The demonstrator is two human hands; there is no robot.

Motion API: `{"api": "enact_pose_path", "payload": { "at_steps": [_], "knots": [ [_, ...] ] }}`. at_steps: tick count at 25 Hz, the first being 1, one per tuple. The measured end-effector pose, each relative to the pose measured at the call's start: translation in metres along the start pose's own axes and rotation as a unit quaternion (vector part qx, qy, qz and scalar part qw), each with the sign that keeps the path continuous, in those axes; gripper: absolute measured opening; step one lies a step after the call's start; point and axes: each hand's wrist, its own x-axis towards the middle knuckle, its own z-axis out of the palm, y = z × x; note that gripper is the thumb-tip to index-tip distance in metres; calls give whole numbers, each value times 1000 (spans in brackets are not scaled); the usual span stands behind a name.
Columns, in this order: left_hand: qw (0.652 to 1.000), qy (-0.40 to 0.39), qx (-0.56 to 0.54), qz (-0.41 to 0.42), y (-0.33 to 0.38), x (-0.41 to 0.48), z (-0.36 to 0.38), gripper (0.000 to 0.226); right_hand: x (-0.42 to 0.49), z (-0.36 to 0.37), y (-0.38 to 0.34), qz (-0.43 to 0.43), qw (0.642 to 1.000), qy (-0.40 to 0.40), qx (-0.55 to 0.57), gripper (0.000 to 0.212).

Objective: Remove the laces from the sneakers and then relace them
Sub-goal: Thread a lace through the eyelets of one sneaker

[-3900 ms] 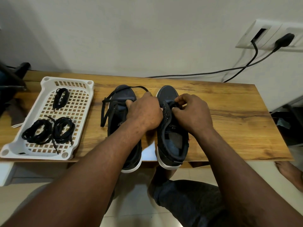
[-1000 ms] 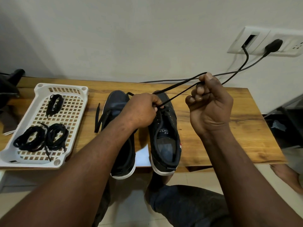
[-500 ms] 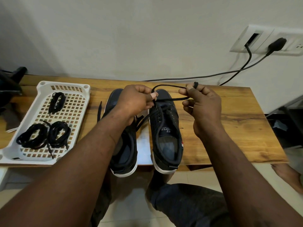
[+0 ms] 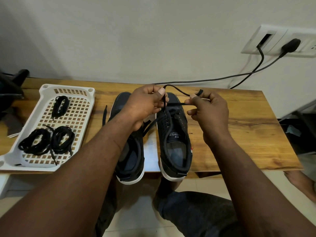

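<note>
Reading upside down, the tongue label (image 4: 174, 135) of the right-side black mesh sneaker with a white sole (image 4: 163, 129) shows a large "S" beside letters ending "ORTS". Both hands hover above its toe on the wooden surface (image 4: 242, 132): the left hand (image 4: 147, 105) pinches the thin black lace (image 4: 176, 104) rising from the eyelets, the right hand (image 4: 210, 108) pinches its loose end, a loop arching between them, fingers curled

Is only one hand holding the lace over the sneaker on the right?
No, the left hand and the right hand both pinch the black lace above that sneaker.
</note>
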Motion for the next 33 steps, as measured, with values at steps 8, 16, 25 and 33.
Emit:
{"api": "enact_pose_path", "payload": {
  "at_steps": [8, 16, 25, 33],
  "knots": [
    [998, -56, -31, 6, -7, -2, 6, 19, -7, 4, 2, -262, 931, -33, -251, 43],
    [997, -77, 20, -1, -1, -5, 9, 18, 0, 4, 8, -158, 960, -122, -196, 12],
    [989, -14, 146, -32, -6, 0, 1, 30, 3, -2, 3, -102, 984, -73, -124, 15],
    [986, -1, 164, 12, -8, 0, 5, 7, 1, -3, -3, -34, 989, -144, 10, 14]
  ]
}}
